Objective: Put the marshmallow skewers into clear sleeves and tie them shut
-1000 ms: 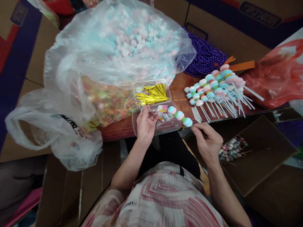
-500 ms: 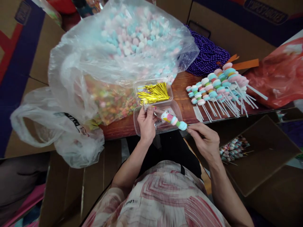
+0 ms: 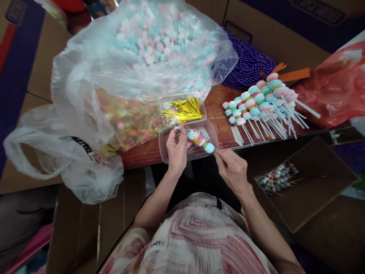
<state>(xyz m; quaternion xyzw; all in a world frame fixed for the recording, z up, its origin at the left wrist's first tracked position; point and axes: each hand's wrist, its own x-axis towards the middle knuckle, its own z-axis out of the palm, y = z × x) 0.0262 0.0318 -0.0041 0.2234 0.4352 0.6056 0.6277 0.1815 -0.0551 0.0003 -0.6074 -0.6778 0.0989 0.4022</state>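
Candy skewer: sits farther left than in the earlier frame and deeper inside the clear printed wrapper, above the shallow tray at the bench edge.
Left hand: pinches the wrapper near its far end.
Right hand: grips the stick end just below the blue candy, well apart from the left.
Gold ties: lie in a clear box just beyond the tray.
Big candy bag: crowds the space behind, overlapping the gummies.
Skewer heap: lies to the right, near purple beads and a red bag.
Open carton: holds more skewers below.
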